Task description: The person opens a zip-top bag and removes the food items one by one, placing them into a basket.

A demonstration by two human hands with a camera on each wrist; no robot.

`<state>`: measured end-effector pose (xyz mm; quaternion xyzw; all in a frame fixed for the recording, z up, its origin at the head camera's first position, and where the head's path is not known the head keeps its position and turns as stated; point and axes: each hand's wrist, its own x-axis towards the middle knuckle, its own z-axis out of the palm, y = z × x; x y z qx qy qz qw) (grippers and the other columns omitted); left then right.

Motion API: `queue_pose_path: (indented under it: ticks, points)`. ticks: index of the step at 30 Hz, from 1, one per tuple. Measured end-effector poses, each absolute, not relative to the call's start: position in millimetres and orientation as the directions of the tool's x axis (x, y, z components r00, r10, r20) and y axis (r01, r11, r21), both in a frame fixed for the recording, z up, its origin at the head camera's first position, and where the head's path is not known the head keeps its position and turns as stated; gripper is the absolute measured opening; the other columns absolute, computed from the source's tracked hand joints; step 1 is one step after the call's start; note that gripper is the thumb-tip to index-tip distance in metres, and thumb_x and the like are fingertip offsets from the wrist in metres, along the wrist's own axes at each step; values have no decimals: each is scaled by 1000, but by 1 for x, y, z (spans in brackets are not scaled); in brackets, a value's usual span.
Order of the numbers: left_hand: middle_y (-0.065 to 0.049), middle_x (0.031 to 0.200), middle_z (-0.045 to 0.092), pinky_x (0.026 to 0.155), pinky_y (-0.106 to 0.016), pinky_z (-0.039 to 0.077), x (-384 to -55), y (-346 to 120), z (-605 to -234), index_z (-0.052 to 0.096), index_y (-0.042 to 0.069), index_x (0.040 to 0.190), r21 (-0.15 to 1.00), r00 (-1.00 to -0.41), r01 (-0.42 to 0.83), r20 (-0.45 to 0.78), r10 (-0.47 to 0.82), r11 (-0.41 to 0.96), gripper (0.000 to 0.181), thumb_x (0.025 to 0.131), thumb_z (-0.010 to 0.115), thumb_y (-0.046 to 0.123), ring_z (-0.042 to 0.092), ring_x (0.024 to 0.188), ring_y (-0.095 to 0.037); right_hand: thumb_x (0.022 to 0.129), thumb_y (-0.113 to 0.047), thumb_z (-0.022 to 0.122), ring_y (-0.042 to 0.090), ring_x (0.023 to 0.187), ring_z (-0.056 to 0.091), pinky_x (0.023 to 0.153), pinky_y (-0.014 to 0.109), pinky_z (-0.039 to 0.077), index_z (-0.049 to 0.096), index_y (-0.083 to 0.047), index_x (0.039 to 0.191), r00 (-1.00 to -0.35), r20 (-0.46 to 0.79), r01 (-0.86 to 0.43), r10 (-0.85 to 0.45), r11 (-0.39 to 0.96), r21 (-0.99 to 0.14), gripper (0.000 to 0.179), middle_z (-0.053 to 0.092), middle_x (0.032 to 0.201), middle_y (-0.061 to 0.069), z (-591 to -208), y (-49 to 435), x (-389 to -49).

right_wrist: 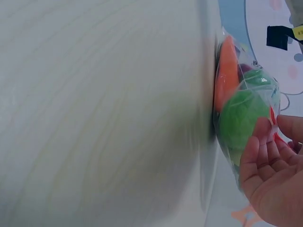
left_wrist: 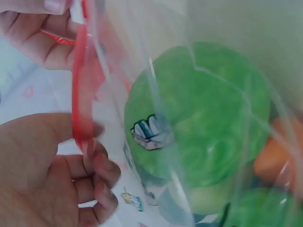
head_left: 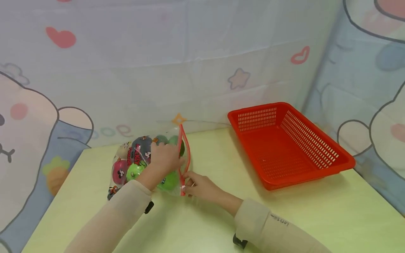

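Note:
A clear zip bag (head_left: 174,191) with cartoon prints and red lettering lies on the table, its red-edged mouth facing right and gapping. Through the plastic show rounded green pieces (left_wrist: 203,113), a carrot-shaped orange piece (right_wrist: 227,71) and a pink piece (head_left: 119,171), which look like toy produce. My left hand (head_left: 166,156) reaches over the bag and pinches the red edge (left_wrist: 81,94) between thumb and fingers. At the near end of that edge, my right hand (head_left: 202,186) pinches the corner by the small white slider (head_left: 183,188), thumb against fingers.
A red plastic basket (head_left: 269,151) with slotted walls stands at the right rear of the pale yellow table (head_left: 202,228). Behind and on both sides hangs a cartoon-printed cloth (head_left: 202,59). Both sleeves cross the front of the table.

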<state>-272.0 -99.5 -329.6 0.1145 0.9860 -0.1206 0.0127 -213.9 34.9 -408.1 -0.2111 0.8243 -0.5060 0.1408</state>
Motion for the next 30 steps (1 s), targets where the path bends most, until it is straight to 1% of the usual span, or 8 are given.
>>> queue_pose_path:
  ticks: [4, 9, 14, 18, 21, 23, 26, 30]
  points:
    - [-4, 63, 55, 73, -44, 39, -267, -110, -337, 54, 14, 65, -171, -968, 248, -6, 251, 953, 34, 92, 46, 34, 52, 67, -24, 91, -18, 52, 24, 77, 64, 66, 26, 44, 54, -13, 112, -868, -6, -217, -497, 390, -895, 21, 64, 86, 6, -409, 35, -215]
    - [-2, 54, 46, 60, -38, 36, -265, -125, -344, 47, 15, 59, -150, -953, 277, 84, 292, 949, 38, 93, 43, 30, 45, 56, -21, 93, -20, 51, 22, 91, 60, 78, 31, 47, 58, -7, 112, -896, 169, -363, -410, 456, -813, 24, 63, 104, 7, -401, 34, -233]
    - [-3, 51, 44, 53, -37, 36, -268, -128, -349, 45, 14, 57, -114, -933, 311, 153, 326, 943, 39, 93, 43, 28, 44, 51, -21, 87, -13, 56, 26, 117, 48, 88, 38, 46, 54, -13, 123, -873, 276, -486, -403, 668, -563, 36, 51, 129, 7, -387, 38, -266]
    - [-3, 52, 47, 52, -38, 39, -269, -128, -352, 46, 14, 58, -98, -923, 315, 199, 328, 944, 38, 93, 42, 28, 47, 51, -22, 83, -8, 58, 28, 131, 35, 92, 37, 45, 46, -20, 132, -817, 211, -576, -536, 769, -276, 52, 35, 144, 6, -376, 31, -290]
    - [-4, 54, 48, 50, -38, 38, -270, -129, -352, 47, 14, 60, -80, -925, 311, 203, 320, 947, 38, 94, 40, 29, 47, 52, -23, 84, -11, 56, 27, 131, 33, 96, 35, 43, 47, -18, 130, -793, 134, -609, -595, 785, -114, 47, 35, 142, 7, -371, 17, -305]
    - [-5, 55, 48, 50, -38, 36, -270, -131, -349, 47, 14, 60, -67, -928, 304, 207, 312, 950, 38, 94, 39, 29, 47, 52, -23, 87, -18, 55, 28, 130, 35, 97, 35, 42, 49, -18, 128, -800, 93, -599, -592, 796, -87, 42, 36, 140, 8, -370, 7, -313]
    - [-5, 55, 48, 53, -42, 39, -269, -132, -346, 46, 13, 60, -37, -931, 293, 216, 294, 955, 37, 93, 40, 27, 48, 54, -25, 89, -26, 53, 31, 130, 33, 98, 38, 41, 47, -18, 131, -833, 34, -551, -553, 820, -156, 43, 32, 143, 12, -371, -5, -322]
    - [-4, 55, 48, 61, -48, 42, -268, -130, -346, 47, 13, 60, 4, -927, 312, 218, 304, 950, 35, 92, 42, 25, 52, 58, -28, 89, -24, 53, 31, 129, 33, 98, 37, 39, 39, -20, 139, -863, 4, -496, -505, 848, -186, 52, 30, 145, 14, -378, -8, -328]
